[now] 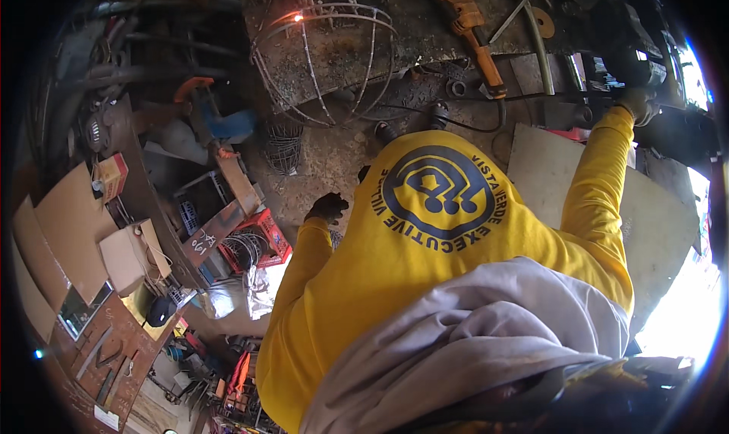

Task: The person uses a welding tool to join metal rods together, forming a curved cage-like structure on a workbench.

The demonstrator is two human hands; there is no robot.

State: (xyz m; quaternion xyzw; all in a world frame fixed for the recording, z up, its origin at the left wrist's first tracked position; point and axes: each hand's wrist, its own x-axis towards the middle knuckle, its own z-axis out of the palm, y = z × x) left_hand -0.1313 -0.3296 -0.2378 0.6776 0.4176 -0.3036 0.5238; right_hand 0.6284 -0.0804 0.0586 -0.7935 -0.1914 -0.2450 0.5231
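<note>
- Presently, my left hand [328,207]: dark glove, curled shut, empty as far as I can tell, hanging below the counter [425,24].
- Right hand [636,104]: gloved, reaching far right, closed on a dark tool [619,58].
- Wire cage [326,62]: on the counter, one joint glowing.
- Orange wrench [474,31]: beside the cage.

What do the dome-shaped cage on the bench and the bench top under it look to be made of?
The dome-shaped cage looks like bare steel wire or thin rod, dull grey, with a spot glowing orange at its upper left rim. The bench top seems to be heavy steel plate, dark, scorched and rust-stained, though grime hides the finish.
</note>
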